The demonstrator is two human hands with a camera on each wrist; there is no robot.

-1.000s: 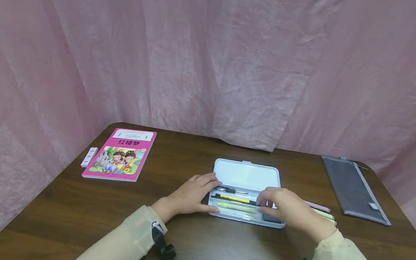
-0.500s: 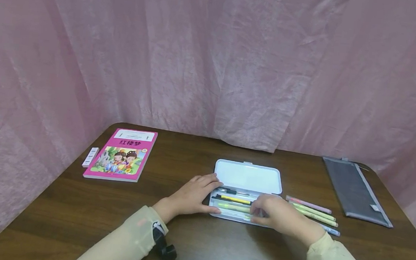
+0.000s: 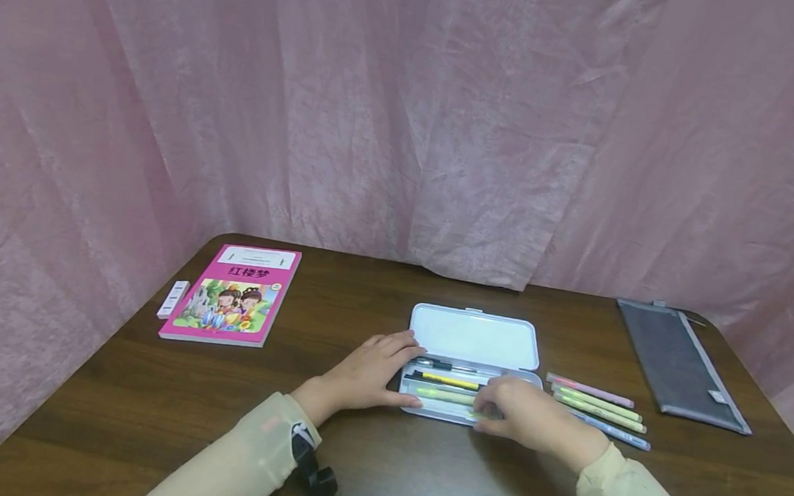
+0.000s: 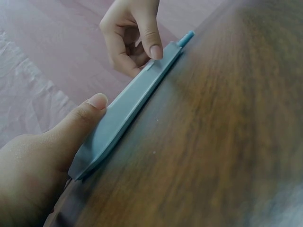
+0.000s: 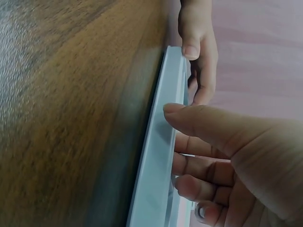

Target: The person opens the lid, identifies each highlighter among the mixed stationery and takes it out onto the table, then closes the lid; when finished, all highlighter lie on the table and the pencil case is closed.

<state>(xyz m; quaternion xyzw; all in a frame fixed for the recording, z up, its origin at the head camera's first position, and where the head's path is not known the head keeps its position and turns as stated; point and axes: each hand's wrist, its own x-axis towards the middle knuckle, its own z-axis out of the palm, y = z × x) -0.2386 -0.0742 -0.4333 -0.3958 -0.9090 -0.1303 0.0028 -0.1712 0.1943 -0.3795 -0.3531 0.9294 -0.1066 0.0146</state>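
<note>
A white pencil case (image 3: 474,336) lies with its lid folded back on the table. Inside it are a dark clear-barrelled pen (image 3: 439,365), a yellow-and-black pen (image 3: 451,380) and a light green highlighter (image 3: 446,396). My left hand (image 3: 367,367) holds the case's left end, thumb (image 4: 90,109) against the front wall and fingers along the far side. Into the right part of the case reaches my right hand (image 3: 527,415), fingers bent inside and thumb (image 5: 194,118) at the front wall. What its fingertips touch in there is hidden.
Several pens lie right of the case: a purple one (image 3: 593,390), green ones (image 3: 602,411) and a blue one (image 3: 613,432). A grey mesh pouch (image 3: 677,367) is at the far right. Far left are a pink book (image 3: 231,296) and a small white box (image 3: 173,299).
My right hand has moved left and slightly nearer along the case, which uncovers the pens on the table beside it. The left hand stays at the case's left end.
</note>
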